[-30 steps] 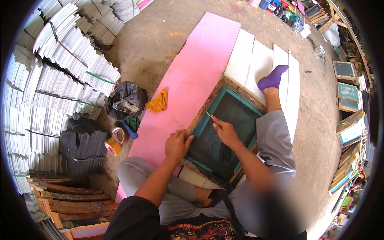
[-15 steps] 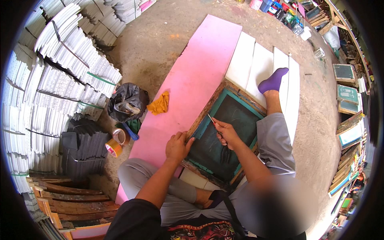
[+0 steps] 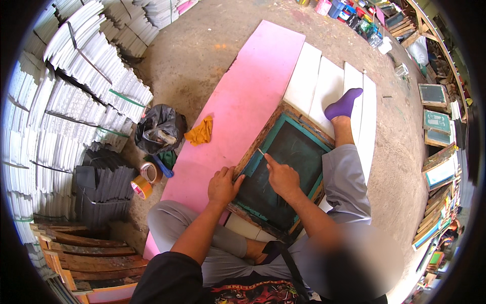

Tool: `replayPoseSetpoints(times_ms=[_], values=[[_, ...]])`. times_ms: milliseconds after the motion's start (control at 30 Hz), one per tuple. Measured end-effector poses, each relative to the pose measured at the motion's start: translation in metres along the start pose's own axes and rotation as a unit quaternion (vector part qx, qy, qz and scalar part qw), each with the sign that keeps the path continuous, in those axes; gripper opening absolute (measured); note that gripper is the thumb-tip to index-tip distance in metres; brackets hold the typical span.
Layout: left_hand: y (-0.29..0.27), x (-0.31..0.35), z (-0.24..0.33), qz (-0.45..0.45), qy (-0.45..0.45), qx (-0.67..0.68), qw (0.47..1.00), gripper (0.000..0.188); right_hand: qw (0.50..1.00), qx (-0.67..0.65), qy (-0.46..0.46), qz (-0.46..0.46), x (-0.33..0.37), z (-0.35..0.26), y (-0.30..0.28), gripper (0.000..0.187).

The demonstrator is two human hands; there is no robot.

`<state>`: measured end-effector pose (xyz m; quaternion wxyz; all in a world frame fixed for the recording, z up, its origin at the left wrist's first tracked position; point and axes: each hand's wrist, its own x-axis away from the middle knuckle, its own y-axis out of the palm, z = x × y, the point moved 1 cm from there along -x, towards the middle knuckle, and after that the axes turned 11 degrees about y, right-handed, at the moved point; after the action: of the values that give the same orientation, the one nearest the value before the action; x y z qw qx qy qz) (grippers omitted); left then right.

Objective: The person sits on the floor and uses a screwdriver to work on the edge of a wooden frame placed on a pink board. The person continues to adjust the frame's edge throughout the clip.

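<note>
A wooden screen-printing frame with dark mesh and a teal border lies tilted across the pink and white boards in front of my crossed legs. My left hand grips the frame's left side, thumb on the wood and fingers at the outer edge. Over the mesh, my right hand is closed with the index finger stretched forward. From it sticks out a thin tool, its pale tip at the teal border near the frame's left side. The palm hides the tool's handle, so its exact kind cannot be made out.
Left of the pink board are a black plastic bag, tape rolls and tall stacks of white sheets. An orange cloth lies on the board. More screen frames stand at the right; paint containers stand far back.
My right hand has turned more palm-down, the index finger now extended along the tool. Its tip has shifted slightly left and down toward the teal border. My left hand stays on the frame.
</note>
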<state>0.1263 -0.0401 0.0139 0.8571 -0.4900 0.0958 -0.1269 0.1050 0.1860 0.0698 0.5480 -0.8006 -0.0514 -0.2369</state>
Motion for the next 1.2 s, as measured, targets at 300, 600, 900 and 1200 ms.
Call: replayPoseSetpoints(times_ms=[300,600,900,1200], values=[[0.001,0.001,-0.004,-0.006,0.000,-0.011,1.000,0.048,0.999,0.051,0.009,-0.018,0.001,-0.021,-0.012,0.045],[-0.001,0.001,0.001,0.005,-0.002,0.019,1.000,0.048,0.999,0.053,-0.005,0.006,0.004,-0.015,-0.004,0.046],[0.000,0.000,0.000,-0.002,-0.005,0.015,1.000,0.045,0.999,0.049,-0.008,0.003,0.003,-0.013,-0.007,0.046],[-0.001,0.001,0.000,0.010,0.000,0.018,1.000,0.045,1.000,0.011,-0.003,0.014,0.008,-0.012,-0.003,0.044]])
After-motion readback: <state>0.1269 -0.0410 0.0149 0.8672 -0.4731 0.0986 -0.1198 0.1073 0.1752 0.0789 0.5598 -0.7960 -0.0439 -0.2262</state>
